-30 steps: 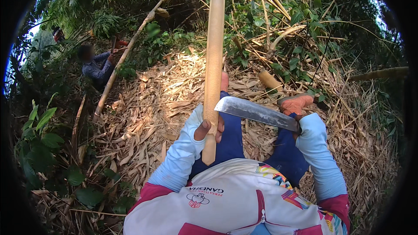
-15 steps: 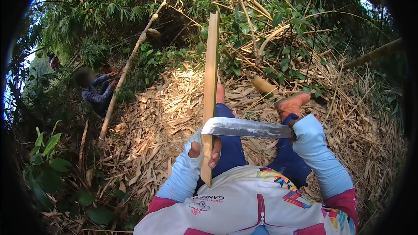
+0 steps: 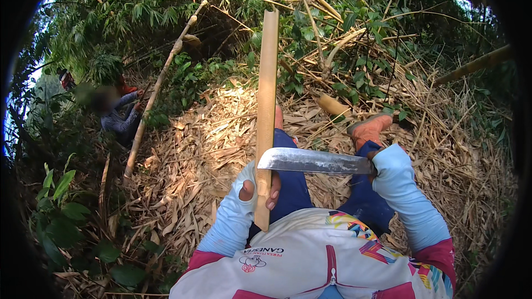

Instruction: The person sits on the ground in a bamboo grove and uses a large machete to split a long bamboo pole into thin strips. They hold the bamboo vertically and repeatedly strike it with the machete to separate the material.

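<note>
dry leaves [image 3: 202, 144] lie beyond; left hand [image 3: 274, 190] loosely cups the near end of a bamboo slat [image 3: 267, 88], right hand [image 3: 374, 156] clasps a machete [image 3: 316, 161].

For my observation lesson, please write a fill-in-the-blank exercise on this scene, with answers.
The person's left hand grips a long, tan bamboo strip; the other hand, the ____ one, grips a grey metal machete.
The machete's rounded tip points toward the picture's ____ side.
The person's cloth trousers are coloured ____.
Missing words: right; left; blue.

Dry leaf litter [image 3: 188, 160] underfoot, sunlit nr ctr; dense green foliage [image 3: 144, 14] bhnd.
</note>
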`<act>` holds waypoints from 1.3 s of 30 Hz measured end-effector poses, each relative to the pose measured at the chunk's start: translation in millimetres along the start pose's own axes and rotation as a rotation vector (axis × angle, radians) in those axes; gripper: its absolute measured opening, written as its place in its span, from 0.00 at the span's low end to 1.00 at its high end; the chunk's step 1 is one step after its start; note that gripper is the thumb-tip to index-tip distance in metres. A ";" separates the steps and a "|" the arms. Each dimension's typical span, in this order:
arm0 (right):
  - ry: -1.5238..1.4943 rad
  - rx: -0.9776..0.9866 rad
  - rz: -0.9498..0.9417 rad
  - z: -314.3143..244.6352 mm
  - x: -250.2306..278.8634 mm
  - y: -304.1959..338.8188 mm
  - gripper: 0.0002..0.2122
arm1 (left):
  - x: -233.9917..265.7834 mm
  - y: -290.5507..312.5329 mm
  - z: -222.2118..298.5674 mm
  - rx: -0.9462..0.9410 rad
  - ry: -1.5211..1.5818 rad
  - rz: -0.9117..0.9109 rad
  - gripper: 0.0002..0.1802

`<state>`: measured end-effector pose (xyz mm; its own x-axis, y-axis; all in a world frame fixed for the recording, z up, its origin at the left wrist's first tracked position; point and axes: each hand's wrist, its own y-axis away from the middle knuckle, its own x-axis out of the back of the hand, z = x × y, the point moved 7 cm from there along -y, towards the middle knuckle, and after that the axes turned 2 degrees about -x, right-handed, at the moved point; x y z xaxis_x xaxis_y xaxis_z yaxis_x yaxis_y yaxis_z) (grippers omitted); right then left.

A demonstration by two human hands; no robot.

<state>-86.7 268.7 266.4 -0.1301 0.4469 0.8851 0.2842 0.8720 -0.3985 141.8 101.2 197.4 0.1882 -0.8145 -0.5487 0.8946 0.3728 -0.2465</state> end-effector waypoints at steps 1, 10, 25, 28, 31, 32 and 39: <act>0.033 -0.020 -0.028 4.0 -3.0 0.9 0.13 | 0.4 -1.2 3.2 0.000 -0.066 0.048 0.53; 0.187 -0.007 -0.092 9.5 -2.3 2.9 0.12 | 9.5 -2.7 2.4 0.061 -0.284 0.200 0.57; 0.303 -0.001 -0.238 12.6 5.1 -8.6 0.09 | -1.7 -3.1 1.5 0.179 -0.444 0.222 0.51; 0.377 0.011 -0.302 15.2 2.8 -14.8 0.07 | -2.3 -3.0 2.1 0.168 -0.485 0.242 0.60; 0.470 -0.013 -0.374 14.9 4.5 -23.0 0.05 | 0.9 -1.7 -3.2 0.163 -0.455 0.222 0.59; 0.505 -0.010 -0.385 17.4 3.9 -24.2 0.04 | 1.0 -2.1 -4.8 0.167 -0.451 0.213 0.58; 0.508 0.005 -0.425 15.0 8.8 -35.2 0.04 | -2.7 -0.7 -7.8 0.165 -0.430 0.216 0.54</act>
<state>-112.1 244.9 284.6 0.2350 -0.0855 0.9682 0.3023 0.9532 0.0108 137.6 106.5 192.8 0.4950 -0.8486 -0.1865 0.8623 0.5062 -0.0149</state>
